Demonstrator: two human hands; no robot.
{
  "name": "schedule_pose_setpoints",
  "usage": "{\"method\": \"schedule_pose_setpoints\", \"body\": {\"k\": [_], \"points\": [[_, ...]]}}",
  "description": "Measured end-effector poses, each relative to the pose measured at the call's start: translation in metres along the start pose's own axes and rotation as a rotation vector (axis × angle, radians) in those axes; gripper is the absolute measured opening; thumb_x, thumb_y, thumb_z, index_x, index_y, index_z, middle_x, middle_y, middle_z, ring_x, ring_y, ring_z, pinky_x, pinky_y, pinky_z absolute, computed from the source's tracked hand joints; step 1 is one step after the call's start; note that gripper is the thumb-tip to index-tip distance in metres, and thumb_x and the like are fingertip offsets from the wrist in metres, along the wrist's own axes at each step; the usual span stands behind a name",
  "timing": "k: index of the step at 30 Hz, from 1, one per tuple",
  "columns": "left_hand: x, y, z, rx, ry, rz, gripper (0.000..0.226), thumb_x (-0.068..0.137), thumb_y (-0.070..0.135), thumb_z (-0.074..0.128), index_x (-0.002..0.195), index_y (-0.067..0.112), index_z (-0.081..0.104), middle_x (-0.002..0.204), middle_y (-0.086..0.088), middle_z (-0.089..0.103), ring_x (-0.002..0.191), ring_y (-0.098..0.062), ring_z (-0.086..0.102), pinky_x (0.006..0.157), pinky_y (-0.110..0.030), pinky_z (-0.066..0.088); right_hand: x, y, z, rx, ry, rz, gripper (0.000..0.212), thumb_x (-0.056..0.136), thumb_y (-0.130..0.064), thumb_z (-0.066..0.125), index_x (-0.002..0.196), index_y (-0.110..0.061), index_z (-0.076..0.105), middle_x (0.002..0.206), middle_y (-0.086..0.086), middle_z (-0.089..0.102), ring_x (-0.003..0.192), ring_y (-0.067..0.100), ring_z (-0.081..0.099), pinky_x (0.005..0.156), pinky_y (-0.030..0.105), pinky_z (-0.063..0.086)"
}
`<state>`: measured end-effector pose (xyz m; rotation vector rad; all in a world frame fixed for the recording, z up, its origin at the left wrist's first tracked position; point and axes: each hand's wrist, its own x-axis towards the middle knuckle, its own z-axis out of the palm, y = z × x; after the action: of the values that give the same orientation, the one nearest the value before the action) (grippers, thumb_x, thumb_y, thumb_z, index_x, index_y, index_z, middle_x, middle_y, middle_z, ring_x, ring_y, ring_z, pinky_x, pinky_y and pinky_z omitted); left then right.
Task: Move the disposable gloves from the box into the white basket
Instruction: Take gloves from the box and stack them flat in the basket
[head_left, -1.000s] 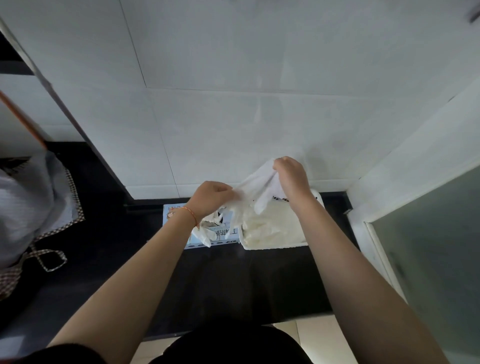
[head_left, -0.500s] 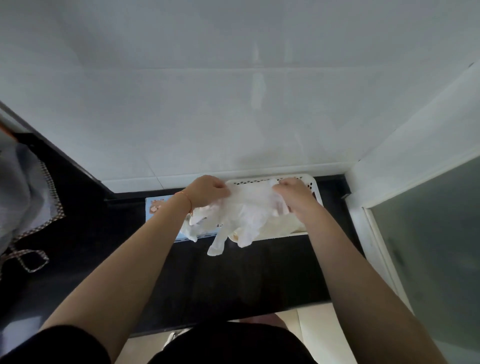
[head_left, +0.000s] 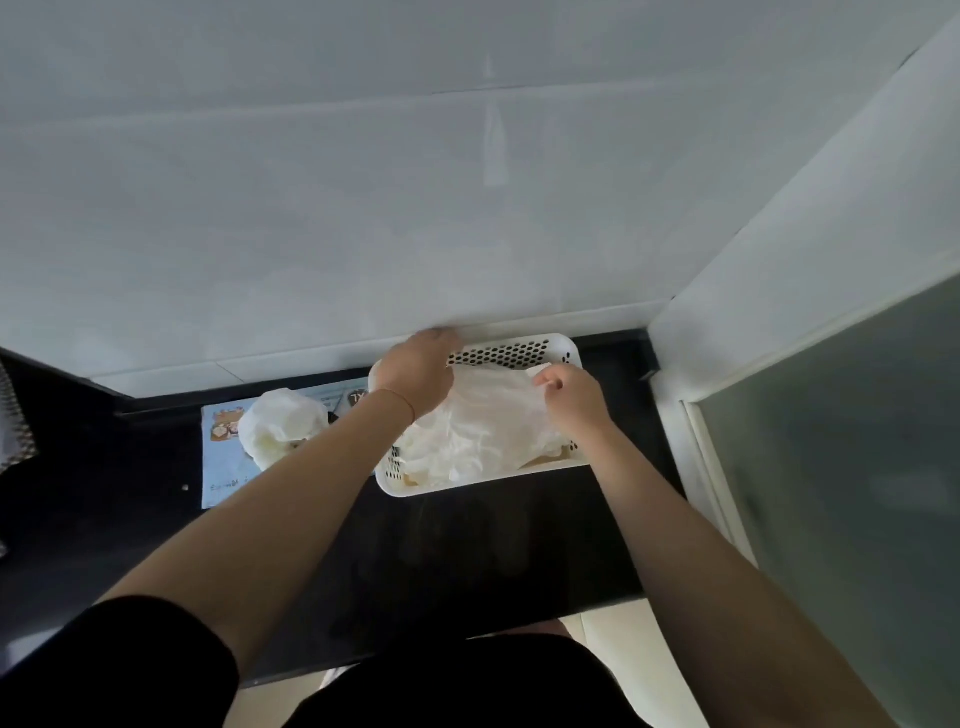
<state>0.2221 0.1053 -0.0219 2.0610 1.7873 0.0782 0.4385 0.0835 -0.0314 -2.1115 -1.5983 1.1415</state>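
Gloves (head_left: 478, 431), thin see-through disposable ones, are sitting in a loose heap inside the white basket (head_left: 563, 349), and both hands are right on top of them. Right hand (head_left: 574, 402) has its grip pinched on the top glove's edge near the far right corner of the basket, fingers curled around the film. Left hand (head_left: 418, 371) is over the basket's far left corner, knuckles up; it covers the glove edge there, so honestly can't tell if that grip is holding anything or just resting. Basket sits on the dark desk (head_left: 493, 545), back against the white tiled wall (head_left: 363, 208). Just to its left is the light blue glove box (head_left: 223, 457) lying flat, with a puff of more gloves (head_left: 283, 426) bulging out of its top. A frosted glass door (head_left: 857, 467) is off to the right.
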Motion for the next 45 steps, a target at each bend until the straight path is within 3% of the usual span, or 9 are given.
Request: {"method": "schedule_pose_setpoints", "body": {"k": [4,7,13,20,28,33,37,41,45], "points": [[-0.019,0.019,0.027,0.138,0.161,0.234,0.033,0.089,0.022,0.057,0.122,0.015,0.061,0.126,-0.009,0.057,0.12,-0.03,0.051,0.105,-0.042,0.037,0.009,0.005,0.01,-0.109,-0.074,-0.039,0.042,0.095,-0.001,0.046,0.131,-0.019,0.057,0.133,0.002,0.055,0.113,0.018,0.055,0.081,0.023,0.041],[-0.031,0.029,0.05,0.184,0.047,0.321,0.05,0.092,0.046,0.051,0.133,0.018,0.053,0.144,-0.009,0.045,0.138,-0.03,0.037,0.118,-0.045,0.021,0.01,0.005,0.014,-0.24,-0.078,-0.115,0.044,0.096,-0.003,0.049,0.137,-0.018,0.052,0.135,0.001,0.054,0.115,0.02,0.056,0.088,0.027,0.045],[-0.039,0.015,0.065,0.271,-0.111,0.136,0.094,0.077,0.082,0.043,0.153,0.031,0.017,0.164,0.001,0.003,0.151,-0.023,-0.004,0.12,-0.052,-0.004,0.009,0.008,0.012,-0.501,-0.055,-0.239,0.035,0.093,0.002,0.051,0.125,-0.01,0.056,0.136,0.007,0.048,0.098,0.024,0.062,0.084,0.035,0.053],[-0.047,-0.003,0.066,0.248,-0.177,0.019,0.111,0.067,0.09,0.042,0.155,0.036,0.0,0.164,0.004,-0.01,0.15,-0.022,-0.012,0.12,-0.052,-0.006,0.006,0.009,0.016,-0.868,0.012,-0.433,0.03,0.093,-0.005,0.054,0.123,-0.002,0.053,0.127,0.013,0.051,0.104,0.022,0.059,0.087,0.03,0.049],[-0.041,0.001,0.075,0.301,-0.242,-0.028,0.115,0.067,0.088,0.048,0.153,0.038,-0.009,0.163,0.001,-0.013,0.149,-0.028,-0.016,0.119,-0.056,-0.005,0.005,0.012,0.026,-0.975,0.012,-0.41,0.039,0.095,-0.008,0.055,0.132,0.003,0.046,0.13,0.018,0.047,0.104,0.022,0.058,0.089,0.03,0.049],[-0.043,0.007,0.062,0.258,-0.235,-0.018,0.114,0.068,0.09,0.043,0.154,0.034,-0.005,0.164,0.0,-0.005,0.15,-0.029,-0.011,0.118,-0.059,-0.006,0.0,-0.01,0.021,-0.986,0.109,-0.384,0.028,0.092,-0.01,0.055,0.119,-0.006,0.053,0.125,0.014,0.045,0.103,0.024,0.053,0.084,0.031,0.045],[-0.057,0.001,0.036,0.101,0.116,-0.012,0.086,0.083,0.08,0.02,0.153,0.031,0.017,0.159,0.0,0.025,0.15,-0.026,0.012,0.119,-0.056,-0.005,-0.003,-0.041,0.025,-0.757,0.207,-0.43,0.032,0.088,-0.012,0.055,0.119,-0.007,0.048,0.114,0.016,0.048,0.089,0.027,0.054,0.069,0.034,0.041],[-0.077,-0.045,0.003,0.034,0.389,-0.198,0.052,0.092,0.046,0.047,0.138,0.023,0.045,0.146,-0.004,0.045,0.141,-0.027,0.032,0.119,-0.058,0.006,-0.014,-0.078,0.053,-0.608,0.204,-0.531,0.024,0.085,-0.009,0.057,0.107,-0.001,0.055,0.101,0.018,0.052,0.066,0.023,0.043,0.055,0.032,0.035],[-0.102,-0.096,-0.017,0.012,0.382,-0.381,0.061,0.079,0.049,0.066,0.132,0.023,0.051,0.135,-0.005,0.049,0.13,-0.028,0.04,0.115,-0.053,0.02,-0.034,-0.113,0.089,-0.523,0.055,-0.59,0.019,0.094,-0.013,0.05,0.111,-0.006,0.053,0.107,0.011,0.048,0.071,0.02,0.047,0.058,0.029,0.037]]}}
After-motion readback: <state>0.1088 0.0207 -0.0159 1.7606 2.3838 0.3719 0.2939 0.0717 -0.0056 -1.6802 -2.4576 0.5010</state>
